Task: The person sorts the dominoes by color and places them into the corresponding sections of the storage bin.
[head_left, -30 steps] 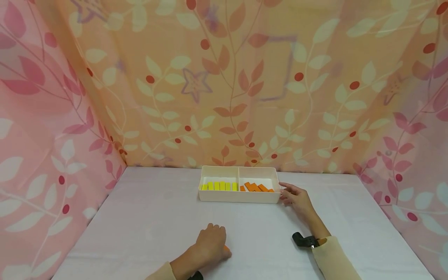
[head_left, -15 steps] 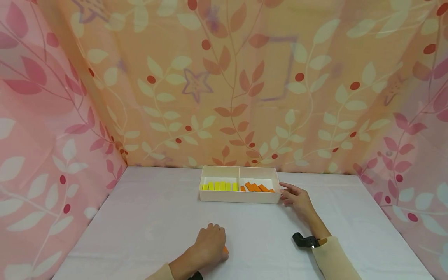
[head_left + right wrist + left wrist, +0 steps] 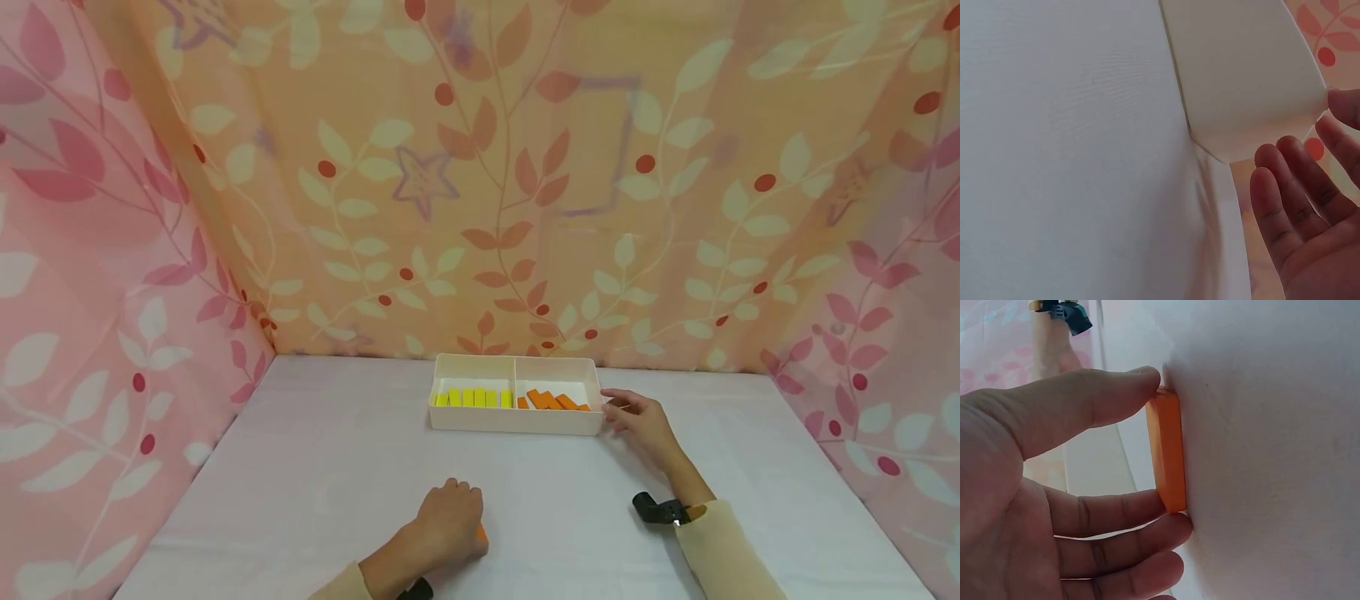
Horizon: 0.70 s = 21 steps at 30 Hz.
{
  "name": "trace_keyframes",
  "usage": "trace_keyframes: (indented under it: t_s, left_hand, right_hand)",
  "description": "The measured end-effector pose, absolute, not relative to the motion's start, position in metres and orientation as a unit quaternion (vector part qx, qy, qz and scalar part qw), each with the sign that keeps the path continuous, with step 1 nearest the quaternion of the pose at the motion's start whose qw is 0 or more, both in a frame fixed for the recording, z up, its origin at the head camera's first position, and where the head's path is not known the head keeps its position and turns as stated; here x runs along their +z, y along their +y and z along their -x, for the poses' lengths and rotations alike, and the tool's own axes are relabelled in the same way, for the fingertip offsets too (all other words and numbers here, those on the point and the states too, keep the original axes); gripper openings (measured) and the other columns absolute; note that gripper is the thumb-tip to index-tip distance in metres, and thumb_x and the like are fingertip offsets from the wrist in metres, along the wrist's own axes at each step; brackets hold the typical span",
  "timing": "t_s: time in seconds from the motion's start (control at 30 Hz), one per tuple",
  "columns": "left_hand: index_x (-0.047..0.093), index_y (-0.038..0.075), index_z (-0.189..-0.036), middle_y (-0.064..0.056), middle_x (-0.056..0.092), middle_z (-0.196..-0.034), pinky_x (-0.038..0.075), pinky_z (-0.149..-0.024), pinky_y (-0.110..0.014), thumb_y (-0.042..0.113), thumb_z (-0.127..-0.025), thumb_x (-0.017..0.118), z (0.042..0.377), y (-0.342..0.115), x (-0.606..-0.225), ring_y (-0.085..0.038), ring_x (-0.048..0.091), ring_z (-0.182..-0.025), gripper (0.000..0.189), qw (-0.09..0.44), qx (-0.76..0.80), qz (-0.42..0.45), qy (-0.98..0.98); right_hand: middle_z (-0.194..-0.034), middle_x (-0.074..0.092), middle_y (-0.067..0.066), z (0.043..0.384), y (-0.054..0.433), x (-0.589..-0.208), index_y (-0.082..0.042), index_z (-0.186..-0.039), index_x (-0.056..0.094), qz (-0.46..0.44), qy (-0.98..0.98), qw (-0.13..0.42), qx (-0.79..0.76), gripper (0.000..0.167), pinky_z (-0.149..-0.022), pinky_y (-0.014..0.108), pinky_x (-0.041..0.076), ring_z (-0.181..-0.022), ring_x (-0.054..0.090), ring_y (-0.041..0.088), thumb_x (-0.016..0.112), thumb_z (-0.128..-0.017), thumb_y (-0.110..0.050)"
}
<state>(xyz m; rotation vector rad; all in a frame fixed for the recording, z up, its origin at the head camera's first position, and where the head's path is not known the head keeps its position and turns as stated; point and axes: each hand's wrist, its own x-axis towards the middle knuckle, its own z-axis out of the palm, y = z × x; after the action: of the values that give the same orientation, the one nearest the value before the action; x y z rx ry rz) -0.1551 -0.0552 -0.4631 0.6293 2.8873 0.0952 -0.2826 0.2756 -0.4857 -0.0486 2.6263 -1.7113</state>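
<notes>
In the left wrist view, my left hand (image 3: pixel 1010 450) holds an orange rectangular block (image 3: pixel 1169 453) by its two ends, thumb at one and index finger at the other. The block is against the white tablecloth. In the head view, that left hand (image 3: pixel 448 521) is low at centre and covers most of the block. My right hand (image 3: pixel 639 425) is at the right end of a cream two-compartment box (image 3: pixel 517 421). The right wrist view shows its thumb and index finger touching the box corner (image 3: pixel 1260 81), while the other fingers extend loosely below.
Yellow blocks (image 3: pixel 478 397) stand in a row in the box's left compartment. Several orange blocks (image 3: pixel 551 401) lie overlapped in the right one. Behind the white-covered table (image 3: pixel 337 433) hangs a leaf-patterned orange curtain (image 3: pixel 450 208), with pink cloth (image 3: pixel 97 400) at the sides.
My left thumb has drawn in slightly around the orange block, which stays in about the same place. The right hand remains at the box's end. The whole head view has shifted a little.
</notes>
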Motion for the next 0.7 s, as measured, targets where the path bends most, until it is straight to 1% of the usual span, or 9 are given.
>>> trace_keyframes:
  t_s: [0.1,0.2,0.33,0.53,0.6,0.7]
  left_hand:
    - [0.063,0.008,-0.091,-0.001,0.054,-0.078,0.042,-0.061,-0.03,0.04,-0.072,0.079,0.1568,-0.0554,-0.4615,-0.016,0.047,-0.075,0.041,0.106,0.029,-0.21,0.971]
    - [0.064,0.007,-0.098,0.0,0.055,-0.08,0.043,-0.064,-0.029,0.041,-0.073,0.08,0.1589,-0.0553,-0.4609,-0.015,0.047,-0.076,0.045,0.12,0.026,-0.211,0.97]
    - [0.064,0.007,-0.104,0.0,0.055,-0.083,0.044,-0.066,-0.029,0.042,-0.072,0.082,0.16,-0.0553,-0.4635,-0.014,0.047,-0.078,0.051,0.124,0.021,-0.219,0.968]
    - [0.064,0.007,-0.108,0.0,0.058,-0.091,0.048,-0.073,-0.03,0.037,-0.073,0.081,0.1589,-0.0551,-0.4684,-0.014,0.049,-0.083,0.049,0.113,0.023,-0.249,0.962]
    - [0.064,0.007,-0.107,0.0,0.057,-0.09,0.047,-0.072,-0.028,0.035,-0.074,0.08,0.1588,-0.0554,-0.468,-0.013,0.048,-0.082,0.046,0.111,0.023,-0.263,0.958]
    - [0.063,0.009,-0.101,0.003,0.053,-0.084,0.043,-0.067,-0.025,0.032,-0.074,0.078,0.1573,-0.0564,-0.4677,-0.011,0.044,-0.077,0.039,0.102,0.027,-0.278,0.955]
  right_hand:
    - [-0.115,0.063,0.021,0.2817,0.2743,-0.4815,-0.002,-0.129,0.061,0.04,0.855,-0.021,-0.517,0.042,-0.071,0.025,0.056,-0.088,0.059,0.012,0.066,-0.093,-0.023]
    - [-0.123,0.062,0.02,0.2832,0.2745,-0.4845,-0.004,-0.128,0.063,0.053,0.866,-0.045,-0.495,0.043,-0.071,0.019,0.052,-0.093,0.055,0.005,0.068,-0.092,-0.026]
    - [-0.126,0.061,0.02,0.2826,0.274,-0.4855,-0.003,-0.126,0.064,0.056,0.862,-0.055,-0.5,0.043,-0.07,0.018,0.052,-0.09,0.055,-0.004,0.069,-0.091,-0.026]
    - [-0.125,0.061,0.019,0.2836,0.2744,-0.4872,-0.003,-0.125,0.064,0.049,0.868,-0.057,-0.491,0.04,-0.071,0.018,0.052,-0.09,0.054,-0.004,0.068,-0.092,-0.026]
    - [-0.125,0.061,0.019,0.2846,0.2747,-0.4883,-0.004,-0.125,0.064,0.047,0.867,-0.056,-0.493,0.04,-0.071,0.018,0.052,-0.09,0.055,-0.003,0.068,-0.092,-0.027]
    - [-0.125,0.062,0.02,0.2853,0.2746,-0.4893,-0.003,-0.125,0.064,0.045,0.864,-0.053,-0.499,0.04,-0.071,0.018,0.052,-0.09,0.055,-0.003,0.068,-0.092,-0.026]
